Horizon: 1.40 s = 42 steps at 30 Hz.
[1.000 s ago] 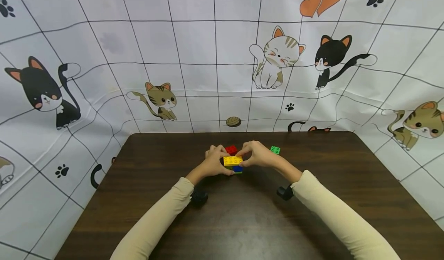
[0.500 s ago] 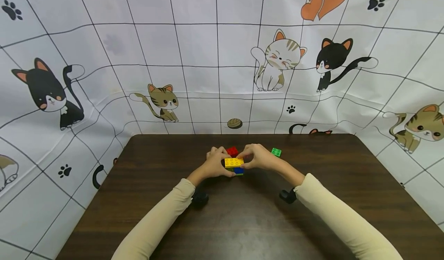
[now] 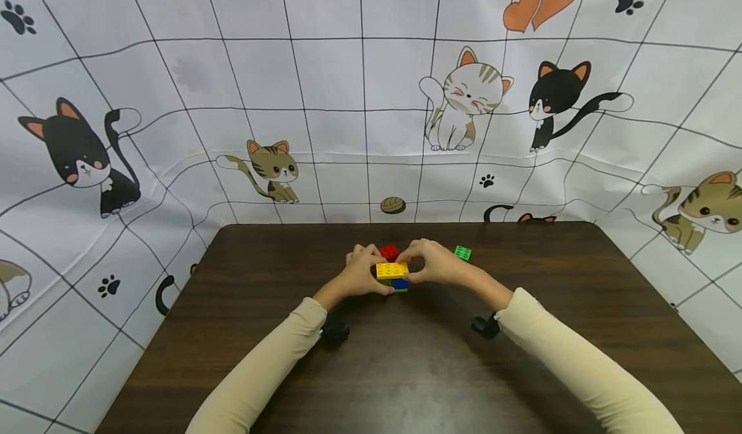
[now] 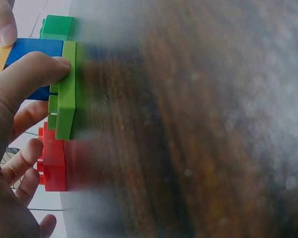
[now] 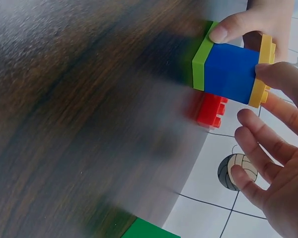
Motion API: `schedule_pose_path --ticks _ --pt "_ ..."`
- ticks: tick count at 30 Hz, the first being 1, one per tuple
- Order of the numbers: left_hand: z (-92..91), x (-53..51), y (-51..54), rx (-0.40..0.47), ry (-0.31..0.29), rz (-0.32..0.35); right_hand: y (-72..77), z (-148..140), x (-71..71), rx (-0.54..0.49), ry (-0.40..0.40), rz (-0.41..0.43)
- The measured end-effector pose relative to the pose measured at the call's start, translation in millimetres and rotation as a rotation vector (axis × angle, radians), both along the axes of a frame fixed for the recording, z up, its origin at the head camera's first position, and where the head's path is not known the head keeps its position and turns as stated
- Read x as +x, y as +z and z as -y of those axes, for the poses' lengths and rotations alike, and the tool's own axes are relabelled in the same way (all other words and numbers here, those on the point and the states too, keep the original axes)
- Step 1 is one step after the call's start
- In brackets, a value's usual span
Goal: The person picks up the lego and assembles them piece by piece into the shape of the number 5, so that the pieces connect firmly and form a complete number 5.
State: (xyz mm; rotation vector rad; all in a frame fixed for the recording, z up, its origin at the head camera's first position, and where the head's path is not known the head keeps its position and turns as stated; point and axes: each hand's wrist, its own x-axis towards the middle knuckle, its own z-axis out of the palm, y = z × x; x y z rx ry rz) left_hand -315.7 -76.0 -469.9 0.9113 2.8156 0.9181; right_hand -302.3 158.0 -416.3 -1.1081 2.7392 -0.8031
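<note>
Three toy building bricks form a stack on the dark table: a flat light green brick at the bottom, a blue brick in the middle and a flat yellow brick on top. My left hand grips the stack from the left, its thumb against the light green brick. From the right, my right hand pinches the yellow brick between thumb and finger, its other fingers spread loosely. Just behind the stack lies a red brick, apart from both hands.
A green brick lies to the right, behind the right hand. The dark wood table ends at a back edge against a white cat-printed sheet. Black wrist cameras sit under the forearms.
The hands and the stack hold nearly the same pose throughout. The head view has shifted slightly.
</note>
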Motion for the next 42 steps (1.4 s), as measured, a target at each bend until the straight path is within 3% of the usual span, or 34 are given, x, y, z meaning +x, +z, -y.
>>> schedule_pose_path --ticks 10,22,30,36,42 --pt "0.9 -1.1 1.2 -0.008 0.023 0.006 0.5 -5 -1.7 0.015 0.027 -0.040" --pt "-0.4 -0.2 2.9 -0.023 0.040 0.023 0.0 -45 -3.9 0.041 -0.097 -0.083" --pt "1.3 -1.9 2.0 -0.020 0.037 0.023 1.0 -82 -11.6 -0.005 -0.188 -0.065" --pt "-0.1 -1.2 0.0 -0.010 0.035 0.027 -0.7 -107 -16.3 -0.035 -0.195 -0.043" --pt "-1.6 0.4 -2.0 -0.006 0.042 0.035 -4.0 -123 -20.5 -0.032 -0.186 0.041"
